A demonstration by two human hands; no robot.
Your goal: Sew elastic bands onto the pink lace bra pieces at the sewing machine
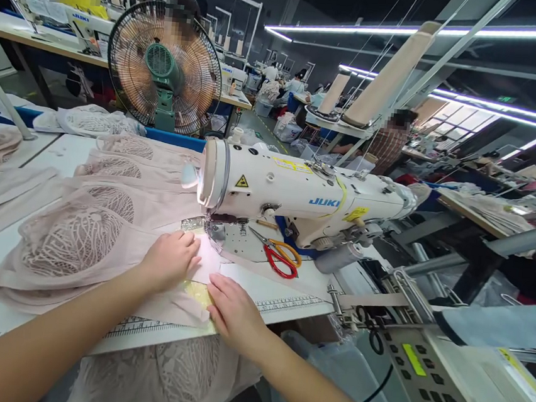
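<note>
Beige lace bras or bodices (72, 236) lie joined in a row across the white table, running up to the sewing machine (270, 182). My left hand (172, 260) is closed on the fabric just in front of the needle area, fingers curled down. Close by, my right hand (233, 311) lies with its fingers stretched out at the fabric's right edge, touching a yellowish patch (198, 294) near the table's front. Cloth at the presser foot (209, 224) is lit by the machine lamp; the needle itself is too small to make out.
Red and orange-handled scissors (281, 259) rest on the machine bed. A thread cone (338, 258) lies behind them. A ruler strip (286, 304) runs along the table's front edge. A control panel (426, 374) is at right, a fan (164, 68) behind. Other people work farther back.
</note>
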